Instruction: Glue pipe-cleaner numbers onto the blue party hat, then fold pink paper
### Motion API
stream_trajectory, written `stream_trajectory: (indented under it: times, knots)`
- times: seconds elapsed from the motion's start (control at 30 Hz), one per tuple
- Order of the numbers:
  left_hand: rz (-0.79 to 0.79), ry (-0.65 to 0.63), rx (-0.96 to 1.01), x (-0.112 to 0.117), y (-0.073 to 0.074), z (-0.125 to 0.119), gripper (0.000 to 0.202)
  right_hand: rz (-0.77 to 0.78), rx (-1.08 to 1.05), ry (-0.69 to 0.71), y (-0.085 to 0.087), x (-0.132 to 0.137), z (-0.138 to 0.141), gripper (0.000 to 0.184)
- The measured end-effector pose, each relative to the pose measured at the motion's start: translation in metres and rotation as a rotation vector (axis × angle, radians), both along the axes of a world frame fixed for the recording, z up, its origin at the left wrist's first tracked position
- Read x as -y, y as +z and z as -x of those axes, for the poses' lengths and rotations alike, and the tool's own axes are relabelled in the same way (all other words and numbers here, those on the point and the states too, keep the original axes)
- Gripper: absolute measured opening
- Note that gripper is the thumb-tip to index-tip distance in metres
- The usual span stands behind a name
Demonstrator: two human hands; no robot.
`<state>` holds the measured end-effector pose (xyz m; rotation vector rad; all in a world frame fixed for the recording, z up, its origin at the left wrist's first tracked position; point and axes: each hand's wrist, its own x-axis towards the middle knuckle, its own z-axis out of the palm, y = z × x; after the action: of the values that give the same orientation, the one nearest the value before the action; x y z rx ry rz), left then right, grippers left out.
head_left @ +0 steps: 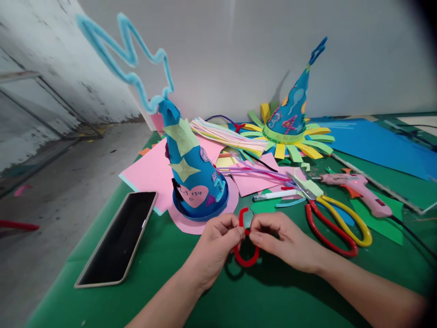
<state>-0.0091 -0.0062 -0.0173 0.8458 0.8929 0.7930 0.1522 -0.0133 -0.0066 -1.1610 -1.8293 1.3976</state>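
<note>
The left hand (218, 238) and the right hand (282, 239) met over the green desk (167, 264), both pinched narrow on a red pipe cleaner (246, 263), thumbs against bent fingers. The pipe cleaner was curved: a rounded loop hung below the fingertips, and a shorter bend stood above them. It was held above the desk, its shadow falling just beside it.

Behind the hands stood the nearer blue cone hat (186, 159), leaning slightly, with pale stars, a pink heart and a zigzag of light blue pipe cleaner (133, 77) at its tip. A phone (119, 239) lay to the left of the hat, its screen dark. To the right of the hands lay scissors (341, 225) with one red and one yellow handle, blades slightly apart. Beyond them a pink glue gun (362, 187) rested on its side. A white marker (280, 195) lay near the scissors' blades. Farther back, a second cone hat (290, 111) stood with yellow and green paper strips (295, 152) spread around its base.
</note>
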Motion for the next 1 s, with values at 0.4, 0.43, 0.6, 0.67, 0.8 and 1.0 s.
stream_trajectory:
  times: [0.4,0.43,0.6,0.67,0.8,1.0]
  knots:
    - [0.013,0.096,0.086,0.000,0.006,0.001,0.020,-0.639,0.287,0.064,-0.002,0.011,0.003,0.012]
    - [0.014,0.088,0.083,0.000,0.006,0.001,0.020,-0.657,0.304,0.065,-0.002,0.012,0.003,0.014]
    - [0.013,0.062,0.056,0.001,0.009,0.001,0.022,-0.712,0.295,0.067,-0.002,0.013,0.004,0.014]
    - [0.008,0.064,0.046,0.001,0.010,0.001,0.022,-0.706,0.270,0.061,-0.003,0.014,0.005,0.013]
    - [-0.006,0.044,0.041,0.001,0.010,0.002,0.022,-0.703,0.224,0.045,-0.005,0.014,0.006,0.011]
    - [0.006,0.017,0.063,0.000,0.006,0.003,0.021,-0.711,0.229,0.046,-0.008,0.014,0.006,0.008]
